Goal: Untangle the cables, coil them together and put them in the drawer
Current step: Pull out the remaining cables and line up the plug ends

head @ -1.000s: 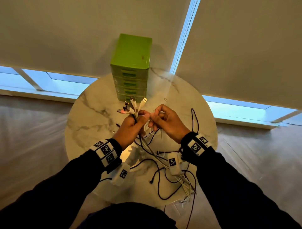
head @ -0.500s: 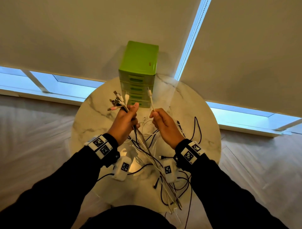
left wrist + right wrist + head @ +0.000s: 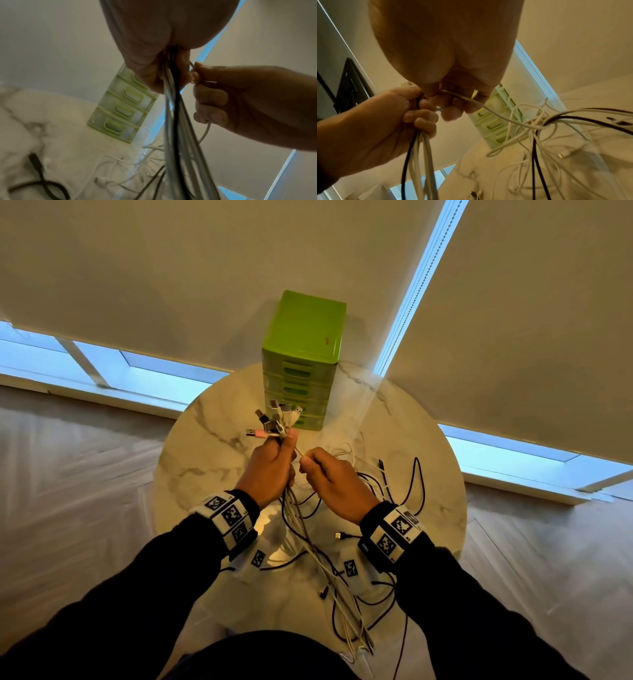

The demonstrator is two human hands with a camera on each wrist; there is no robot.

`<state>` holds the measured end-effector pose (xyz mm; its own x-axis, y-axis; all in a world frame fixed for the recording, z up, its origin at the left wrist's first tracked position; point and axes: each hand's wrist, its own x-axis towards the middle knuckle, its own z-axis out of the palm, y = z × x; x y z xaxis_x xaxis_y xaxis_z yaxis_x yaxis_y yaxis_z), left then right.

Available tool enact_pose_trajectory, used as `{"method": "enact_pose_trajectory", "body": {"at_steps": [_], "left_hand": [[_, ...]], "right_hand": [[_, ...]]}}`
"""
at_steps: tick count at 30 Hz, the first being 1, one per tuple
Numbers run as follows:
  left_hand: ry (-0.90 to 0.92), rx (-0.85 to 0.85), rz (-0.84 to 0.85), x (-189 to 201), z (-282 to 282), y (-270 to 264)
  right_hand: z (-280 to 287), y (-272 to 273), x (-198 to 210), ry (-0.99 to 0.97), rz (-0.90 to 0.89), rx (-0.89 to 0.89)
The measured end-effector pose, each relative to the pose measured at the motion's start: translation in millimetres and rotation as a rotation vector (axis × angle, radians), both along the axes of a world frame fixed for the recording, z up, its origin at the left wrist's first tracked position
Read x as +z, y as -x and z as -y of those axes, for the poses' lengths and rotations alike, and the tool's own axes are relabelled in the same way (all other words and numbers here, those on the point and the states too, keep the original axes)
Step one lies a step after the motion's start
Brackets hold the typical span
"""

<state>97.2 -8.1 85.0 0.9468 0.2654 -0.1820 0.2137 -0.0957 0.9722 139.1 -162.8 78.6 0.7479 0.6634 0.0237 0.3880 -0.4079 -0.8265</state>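
Observation:
My left hand (image 3: 270, 460) grips a bundle of white and black cables (image 3: 301, 529) above the round marble table (image 3: 191, 474). Their plug ends (image 3: 277, 419) fan out above the fist. In the left wrist view the bundle (image 3: 173, 108) hangs straight down from the fingers. My right hand (image 3: 329, 474) sits just right of it and pinches one white cable (image 3: 488, 106), which runs off to a loose tangle (image 3: 539, 124) on the table. The green drawer unit (image 3: 301, 361) stands at the table's far edge with all its drawers shut.
Loose black and white cables (image 3: 404, 481) sprawl over the right and near part of the table, some hanging over the near edge (image 3: 356, 635). A black plug (image 3: 34, 161) lies on the table. Window blinds hang close behind the drawer unit.
My right hand held a white cable end up beside the bundle; that end now appears among the plugs in my left fist, and the right hand has dropped lower along a white cable.

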Motion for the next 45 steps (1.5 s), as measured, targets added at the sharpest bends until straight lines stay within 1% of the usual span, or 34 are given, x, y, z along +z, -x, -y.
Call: {"method": "enact_pose_trajectory", "body": {"at_steps": [1,5,7,9,13,15,16,19,22,23,25,27,28,32,34,36,40,42,45], "left_hand": [[-0.023,0.023,0.000,-0.3,-1.5,-0.2],[0.000,0.209,-0.010,4.1,-16.6,-7.9],[0.033,0.298,0.016,5.0,-26.9,-13.2],[0.161,0.366,0.077,7.5,-31.8,-16.3],[0.519,0.469,0.206,23.2,-38.6,-20.0],[0.635,0.471,0.256,30.5,-48.4,-20.9],[0.660,0.451,0.275,34.1,-52.8,-20.0],[0.633,0.387,0.314,46.7,-65.3,-15.1],[0.608,0.400,0.358,66.7,-83.4,-9.7],[0.593,0.412,0.368,71.6,-90.9,-7.9],[0.526,0.417,0.354,74.7,-102.8,-5.4],[0.434,0.382,0.278,66.1,-102.3,-5.1],[0.389,0.353,0.228,59.1,-96.6,-5.2],[0.184,0.187,0.044,30.9,-57.3,-3.2],[0.129,0.133,-0.016,21.7,-39.4,-2.7],[0.145,0.134,-0.054,15.7,-28.9,-6.3],[0.291,0.139,-0.068,13.2,-19.6,-13.9],[0.307,0.156,-0.062,14.0,-18.2,-15.8],[0.320,0.220,-0.011,13.3,-17.7,-18.0]], "right_hand": [[0.3,1.7,-1.9,-0.002,-0.021,0.012],[2.6,6.5,-18.6,0.017,-0.163,0.023],[5.3,6.2,-30.6,0.043,-0.234,0.037],[7.7,2.2,-42.5,0.072,-0.225,0.043],[14.6,-11.7,-64.6,0.154,-0.153,0.047],[20.7,-19.0,-71.8,0.169,-0.079,0.082],[23.7,-24.9,-74.4,0.190,-0.030,0.102],[28.5,-48.0,-70.4,0.293,0.085,0.126],[41.0,-72.8,-68.2,0.493,0.152,0.118],[46.2,-79.2,-67.3,0.561,0.151,0.072],[48.6,-87.0,-61.0,0.625,0.130,-0.073],[35.6,-89.6,-50.1,0.589,0.111,-0.192],[25.8,-89.3,-43.8,0.516,0.096,-0.228],[-10.7,-76.2,-17.4,0.062,-0.028,-0.297],[-23.2,-68.0,-8.0,-0.093,-0.087,-0.286],[-32.0,-58.5,1.2,-0.114,-0.077,-0.238],[-37.6,-35.8,13.6,-0.059,-0.015,-0.064],[-37.9,-25.4,13.1,-0.018,-0.003,-0.016],[-34.6,-15.8,4.0,0.011,-0.092,0.016]]}}
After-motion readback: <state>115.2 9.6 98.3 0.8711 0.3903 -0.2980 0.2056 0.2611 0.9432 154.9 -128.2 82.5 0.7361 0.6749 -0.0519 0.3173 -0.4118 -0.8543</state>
